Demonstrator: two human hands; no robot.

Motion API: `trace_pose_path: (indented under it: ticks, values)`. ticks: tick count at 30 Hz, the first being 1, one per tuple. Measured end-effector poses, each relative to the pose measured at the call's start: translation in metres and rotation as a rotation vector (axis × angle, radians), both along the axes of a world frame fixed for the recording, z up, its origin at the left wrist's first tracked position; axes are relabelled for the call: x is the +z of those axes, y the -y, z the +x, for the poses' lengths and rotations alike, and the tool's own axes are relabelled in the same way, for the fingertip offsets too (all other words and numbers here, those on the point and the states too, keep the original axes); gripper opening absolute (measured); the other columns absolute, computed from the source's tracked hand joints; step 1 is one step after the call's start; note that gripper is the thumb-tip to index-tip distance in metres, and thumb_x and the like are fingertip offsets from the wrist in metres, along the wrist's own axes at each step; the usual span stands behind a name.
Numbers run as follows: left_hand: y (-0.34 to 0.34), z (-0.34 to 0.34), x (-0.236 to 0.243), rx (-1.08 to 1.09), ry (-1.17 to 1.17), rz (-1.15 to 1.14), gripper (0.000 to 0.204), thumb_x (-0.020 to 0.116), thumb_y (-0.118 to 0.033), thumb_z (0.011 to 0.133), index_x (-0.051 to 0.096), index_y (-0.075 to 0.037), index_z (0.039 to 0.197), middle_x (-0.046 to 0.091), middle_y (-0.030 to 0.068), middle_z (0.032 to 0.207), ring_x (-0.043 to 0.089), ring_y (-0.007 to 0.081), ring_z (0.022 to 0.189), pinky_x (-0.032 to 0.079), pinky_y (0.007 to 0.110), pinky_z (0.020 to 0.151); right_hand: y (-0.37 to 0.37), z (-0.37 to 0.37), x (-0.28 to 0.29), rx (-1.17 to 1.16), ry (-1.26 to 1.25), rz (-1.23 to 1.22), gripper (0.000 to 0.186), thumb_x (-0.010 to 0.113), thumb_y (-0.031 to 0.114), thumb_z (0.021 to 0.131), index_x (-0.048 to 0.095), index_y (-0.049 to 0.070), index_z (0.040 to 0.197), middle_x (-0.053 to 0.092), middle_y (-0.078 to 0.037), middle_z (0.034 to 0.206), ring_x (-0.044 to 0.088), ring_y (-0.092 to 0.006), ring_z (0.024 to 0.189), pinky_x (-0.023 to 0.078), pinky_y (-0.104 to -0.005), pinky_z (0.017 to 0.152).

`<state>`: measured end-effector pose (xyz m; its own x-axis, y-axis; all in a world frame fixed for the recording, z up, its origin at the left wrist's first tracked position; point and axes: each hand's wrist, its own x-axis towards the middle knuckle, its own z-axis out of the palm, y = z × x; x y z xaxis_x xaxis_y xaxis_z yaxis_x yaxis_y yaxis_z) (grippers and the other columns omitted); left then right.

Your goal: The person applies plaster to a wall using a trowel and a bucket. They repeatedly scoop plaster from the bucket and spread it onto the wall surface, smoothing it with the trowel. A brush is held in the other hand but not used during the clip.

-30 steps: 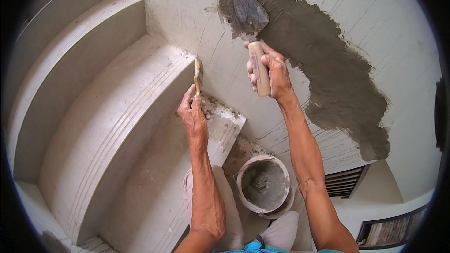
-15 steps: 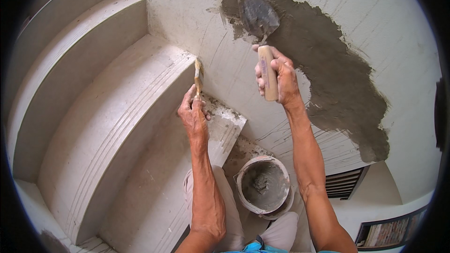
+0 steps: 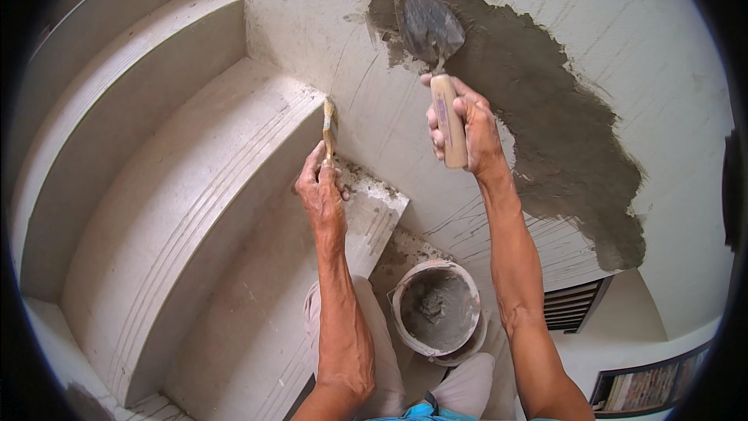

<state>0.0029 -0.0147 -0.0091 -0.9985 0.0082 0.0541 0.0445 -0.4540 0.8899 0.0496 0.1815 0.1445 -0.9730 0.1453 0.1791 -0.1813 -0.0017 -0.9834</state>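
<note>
My right hand (image 3: 467, 125) is closed around the wooden handle of a pointed trowel (image 3: 427, 23), whose dull metal blade lies over the upper left part of a dark grey wet mortar patch (image 3: 569, 148) on the pale wall (image 3: 662, 47). My left hand (image 3: 319, 187) grips a small paintbrush (image 3: 329, 121), its bristles up by the corner where the middle step (image 3: 187, 179) meets the wall. Below and between my forearms stands a white bucket (image 3: 397, 304) holding grey mortar, with another container rim partly hidden beneath it.
Curved concrete stairs (image 3: 132, 86) rise along the left. A lower step (image 3: 386, 210) and my knees (image 3: 460, 390) are near the bucket. At the lower right are a dark slatted opening (image 3: 570, 304) and a dark-framed shelf (image 3: 650, 378) with rows of thin items.
Compared with a second ago, my right hand and the trowel have shifted to the right and slightly down across the mortar. My left hand and brush look unmoved.
</note>
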Motion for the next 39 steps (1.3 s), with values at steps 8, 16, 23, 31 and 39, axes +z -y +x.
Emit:
trace_pose_path:
  ticks: [8, 16, 23, 31, 39]
  values:
    - [-0.002, -0.002, 0.0, 0.002, 0.003, 0.01, 0.042, 0.056, -0.014, 0.097, 0.057, 0.001, 0.137, 0.055, 0.0015, 0.077, 0.05, 0.0056, 0.06, 0.044, 0.021, 0.045, 0.002, -0.004, -0.009, -0.058, 0.146, 0.011, 0.049, 0.039, 0.018, 0.091, 0.053, 0.001, 0.134, 0.06, -0.01, 0.077, 0.058, -0.0138, 0.053, 0.052, -0.0309, 0.042]
    - [-0.002, 0.0, -0.002, -0.006, -0.048, 0.021, 0.043, 0.057, -0.016, 0.097, 0.057, 0.001, 0.137, 0.055, 0.0016, 0.077, 0.051, 0.0056, 0.061, 0.044, 0.022, 0.046, 0.01, -0.002, 0.009, -0.093, 0.025, 0.023, 0.052, 0.037, 0.014, 0.086, 0.053, 0.0, 0.134, 0.06, -0.01, 0.076, 0.057, -0.0148, 0.052, 0.051, -0.0316, 0.042]
    - [-0.002, 0.0, -0.001, -0.002, -0.037, -0.014, 0.043, 0.056, -0.015, 0.097, 0.058, 0.001, 0.137, 0.055, 0.0015, 0.077, 0.05, 0.0057, 0.06, 0.045, 0.022, 0.045, -0.003, 0.012, -0.013, -0.056, 0.137, -0.001, 0.05, 0.039, 0.017, 0.091, 0.05, 0.001, 0.137, 0.06, -0.009, 0.077, 0.058, -0.0132, 0.053, 0.052, -0.03, 0.042]
    - [-0.002, 0.002, 0.005, -0.007, -0.04, 0.004, 0.044, 0.055, -0.013, 0.095, 0.057, 0.002, 0.137, 0.056, 0.0029, 0.078, 0.051, 0.0063, 0.06, 0.044, 0.022, 0.045, 0.002, 0.015, 0.007, -0.025, 0.008, -0.014, 0.048, 0.045, 0.024, 0.096, 0.049, 0.002, 0.138, 0.06, -0.008, 0.077, 0.058, -0.0115, 0.052, 0.052, -0.0283, 0.042]
    - [-0.003, 0.001, 0.001, -0.009, -0.038, -0.003, 0.045, 0.053, -0.011, 0.094, 0.057, 0.002, 0.138, 0.056, 0.0035, 0.078, 0.051, 0.0064, 0.06, 0.045, 0.022, 0.045, -0.009, 0.028, -0.014, -0.057, 0.148, -0.013, 0.05, 0.044, 0.022, 0.092, 0.051, 0.002, 0.137, 0.059, -0.008, 0.076, 0.056, -0.0119, 0.052, 0.051, -0.0292, 0.041]
